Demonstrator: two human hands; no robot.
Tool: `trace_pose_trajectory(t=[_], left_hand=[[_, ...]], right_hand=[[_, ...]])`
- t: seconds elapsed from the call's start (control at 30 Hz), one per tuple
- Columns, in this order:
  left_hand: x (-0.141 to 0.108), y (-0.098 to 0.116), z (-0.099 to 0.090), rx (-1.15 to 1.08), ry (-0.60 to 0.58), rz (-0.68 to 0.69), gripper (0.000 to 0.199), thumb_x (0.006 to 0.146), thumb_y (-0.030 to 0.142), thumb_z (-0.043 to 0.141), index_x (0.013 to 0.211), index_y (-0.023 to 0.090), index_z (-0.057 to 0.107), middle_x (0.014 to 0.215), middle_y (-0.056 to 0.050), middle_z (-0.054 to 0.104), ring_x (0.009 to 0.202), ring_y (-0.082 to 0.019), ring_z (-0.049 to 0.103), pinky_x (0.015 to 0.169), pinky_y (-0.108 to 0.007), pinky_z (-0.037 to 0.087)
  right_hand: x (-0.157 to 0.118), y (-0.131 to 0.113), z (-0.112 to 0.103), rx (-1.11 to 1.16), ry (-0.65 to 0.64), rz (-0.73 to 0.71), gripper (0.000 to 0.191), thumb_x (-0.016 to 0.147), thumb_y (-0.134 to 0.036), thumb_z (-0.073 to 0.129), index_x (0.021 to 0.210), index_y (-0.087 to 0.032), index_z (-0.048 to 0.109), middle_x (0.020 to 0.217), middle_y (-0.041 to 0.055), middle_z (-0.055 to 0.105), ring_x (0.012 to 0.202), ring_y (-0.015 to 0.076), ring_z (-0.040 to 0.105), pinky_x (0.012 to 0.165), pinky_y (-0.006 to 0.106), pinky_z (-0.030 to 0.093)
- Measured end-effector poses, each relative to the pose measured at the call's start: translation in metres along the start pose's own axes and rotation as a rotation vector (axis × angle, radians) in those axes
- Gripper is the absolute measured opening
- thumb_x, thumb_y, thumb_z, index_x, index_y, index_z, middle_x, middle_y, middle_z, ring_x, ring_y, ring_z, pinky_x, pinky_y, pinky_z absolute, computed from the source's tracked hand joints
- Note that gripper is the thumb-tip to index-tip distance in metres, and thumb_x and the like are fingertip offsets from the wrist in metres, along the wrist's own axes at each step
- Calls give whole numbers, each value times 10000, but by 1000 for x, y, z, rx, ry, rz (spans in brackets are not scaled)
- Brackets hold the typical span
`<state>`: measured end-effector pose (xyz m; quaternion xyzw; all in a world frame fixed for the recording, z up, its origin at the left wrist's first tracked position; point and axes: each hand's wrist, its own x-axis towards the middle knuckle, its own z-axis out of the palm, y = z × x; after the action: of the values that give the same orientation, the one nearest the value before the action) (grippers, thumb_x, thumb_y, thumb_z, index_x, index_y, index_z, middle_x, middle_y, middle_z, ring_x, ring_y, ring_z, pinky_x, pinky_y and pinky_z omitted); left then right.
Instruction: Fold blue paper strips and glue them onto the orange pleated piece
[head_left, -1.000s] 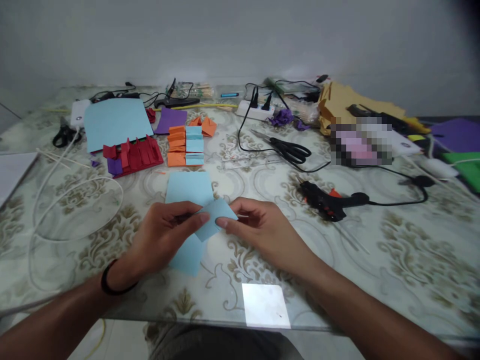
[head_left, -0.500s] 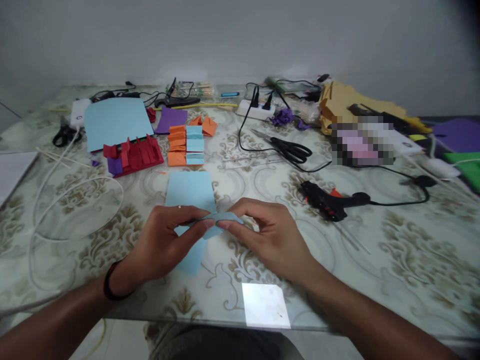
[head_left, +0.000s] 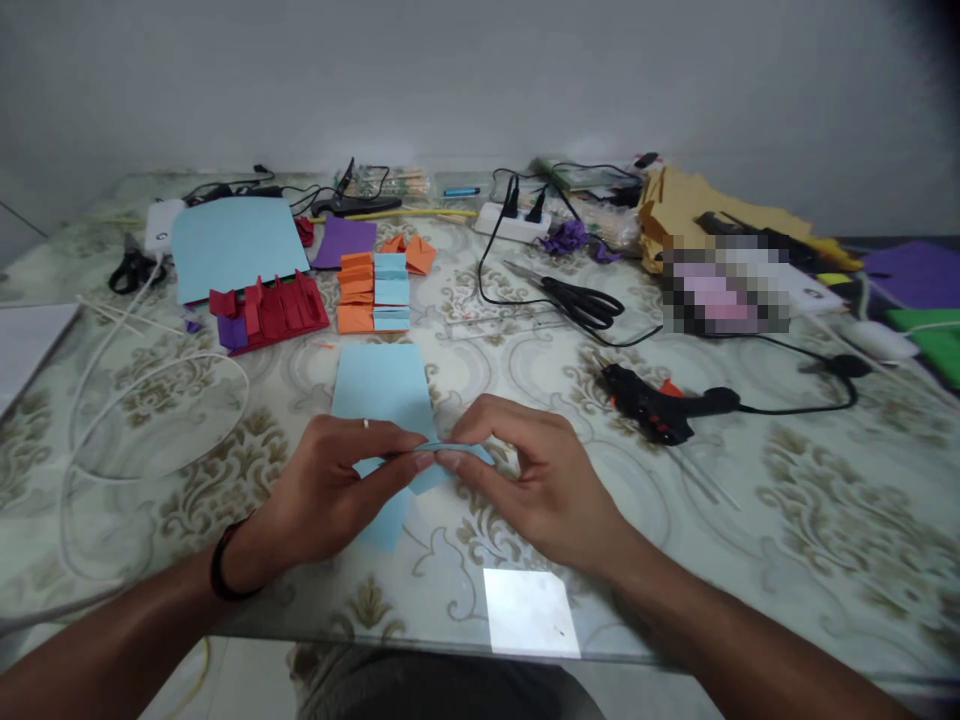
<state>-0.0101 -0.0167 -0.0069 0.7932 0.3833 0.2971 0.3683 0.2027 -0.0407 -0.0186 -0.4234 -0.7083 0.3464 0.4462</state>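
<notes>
Between both hands is a small folded piece of light blue paper (head_left: 442,447), seen nearly edge-on. My left hand (head_left: 337,480) pinches its left end between thumb and fingers. At the right end, the thumb and fingers of my right hand (head_left: 532,475) are closed on the same paper. Beneath the hands lies a light blue paper strip (head_left: 382,385) on the table, partly covered by my left hand. Farther back sit folded orange paper pieces (head_left: 355,292) and folded light blue pieces (head_left: 391,292), side by side.
Red folded paper (head_left: 285,312) and a light blue sheet (head_left: 236,245) lie at the left. Black-handled scissors (head_left: 581,298) and a glue gun (head_left: 660,400) with its cord are at the right. A power strip (head_left: 514,220) stands behind. White cable (head_left: 71,430) loops across the left side.
The folded blue paper has been pressed flatter between my fingers and now shows as a thin edge. Both hands stay in nearly the same place.
</notes>
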Motion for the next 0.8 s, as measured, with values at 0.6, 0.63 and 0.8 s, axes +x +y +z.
trace_pose_trajectory(t=[0.6, 0.63, 0.8], left_hand=[[0, -3, 6, -66, -84, 18, 196, 977, 242, 664, 829, 185, 780, 646, 28, 709, 545, -91, 603, 539, -202, 446], [0, -4, 7, -48, -62, 53, 167, 972, 215, 669, 851, 188, 781, 685, 23, 738, 574, -97, 641, 556, -197, 474], [1, -5, 3, 242, 212, 424, 207, 952, 84, 650, 1067, 217, 760, 1053, -56, 783, 952, -184, 735, 819, -296, 602]], right_hand=[[-1, 1, 2, 18, -69, -136, 114, 982, -136, 610, 903, -187, 674, 828, 27, 676, 760, 153, 627, 687, 286, 482], [-1, 1, 1, 15, -54, -169, 122, 986, -134, 609, 900, -190, 676, 818, 27, 677, 762, 157, 625, 701, 293, 486], [1, 1, -10, 20, 42, -151, 248, 936, -332, 730, 1148, -221, 663, 1112, 77, 668, 1065, 234, 604, 953, 374, 474]])
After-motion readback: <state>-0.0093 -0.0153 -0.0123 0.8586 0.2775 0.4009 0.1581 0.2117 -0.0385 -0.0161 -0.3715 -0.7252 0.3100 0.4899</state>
